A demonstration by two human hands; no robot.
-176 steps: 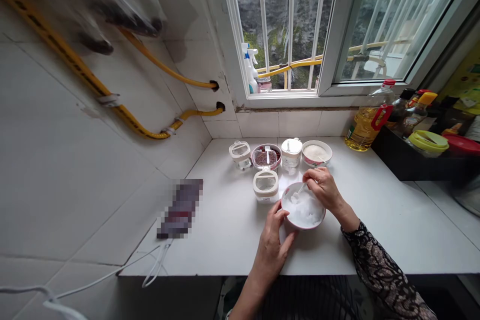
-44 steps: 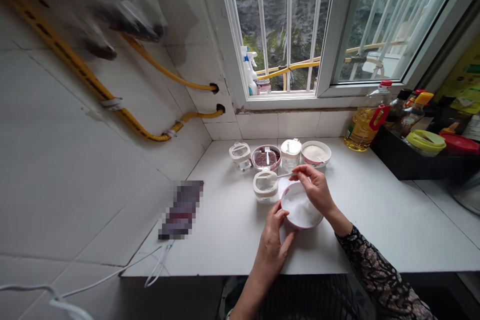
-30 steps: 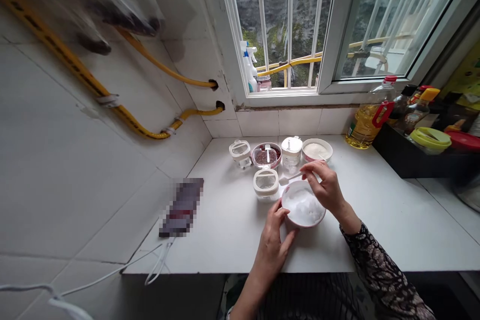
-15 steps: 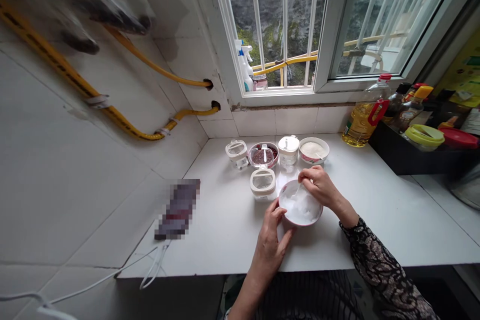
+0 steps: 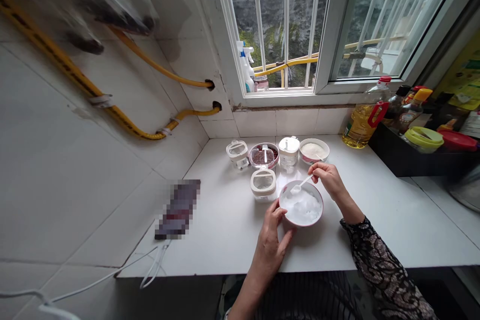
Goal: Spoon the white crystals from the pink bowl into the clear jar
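My left hand (image 5: pixel 270 240) curves against the near side of a red-rimmed white bowl (image 5: pixel 321 200), its fingers on the rim, steadying the bowl where it sits on the white counter (image 5: pixel 393 230) just ahead of that hand. My right hand (image 5: pixel 327 182) is pinched closed, thumb and fingers together on the handle of a white plastic spoon (image 5: pixel 301 185), whose head lies inside the bowl just past the far rim. The bowl already holds a white mound of powder (image 5: pixel 302 206). Beyond my right hand, a small bowl of pale powder (image 5: pixel 314 150) is still filled, and a glass dish of dark red grains (image 5: pixel 263 156) sits farther off with a spoon in it. A cream-rimmed clear jar (image 5: pixel 263 185) stands just beyond my left hand, its contents hard to make out.
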